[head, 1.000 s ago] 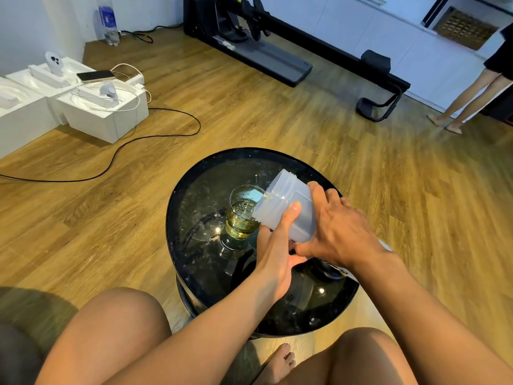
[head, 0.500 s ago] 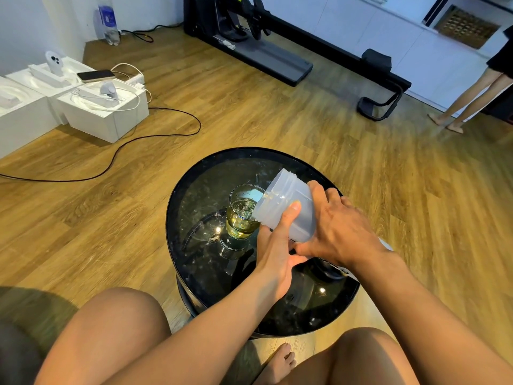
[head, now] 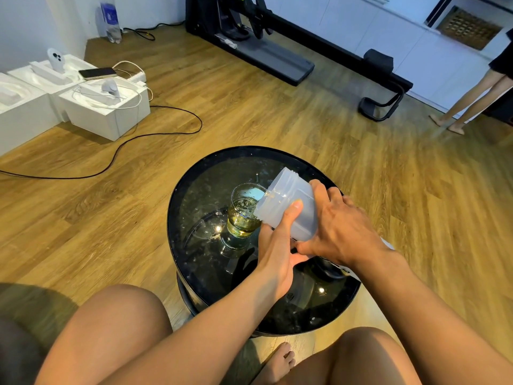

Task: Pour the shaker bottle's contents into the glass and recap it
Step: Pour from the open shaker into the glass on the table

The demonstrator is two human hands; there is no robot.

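Head view, table: I see a round black glass table [head: 194, 262] on a wood floor [head: 416, 218], my knees at its near edge.
Head view, open room: the far and left parts of the tabletop lie bare; the near right part is under my forearms, and a dark object there is mostly hidden, so I cannot tell what it is.
Head view, glass: the glass [head: 244, 215] stands upright near the table's middle, partly filled with yellowish liquid.
Head view, bottle: the frosted bottle [head: 288, 207] is uncapped and tipped over, long axis running from near right up to far left, threaded mouth pointing left and down, its lip over the glass's right rim. A thin stream runs in.
Head view, left hand: my left hand [head: 277, 245] cups the bottle from below, thumb pressed flat up its near side, fingers closed round it.
Head view, right hand: my right hand [head: 341, 232] wraps the bottle's base end from the right, fingers curled over the top.
Head view, floor: white boxes [head: 105, 112] and a black cable [head: 155, 129] lie well apart at far left.
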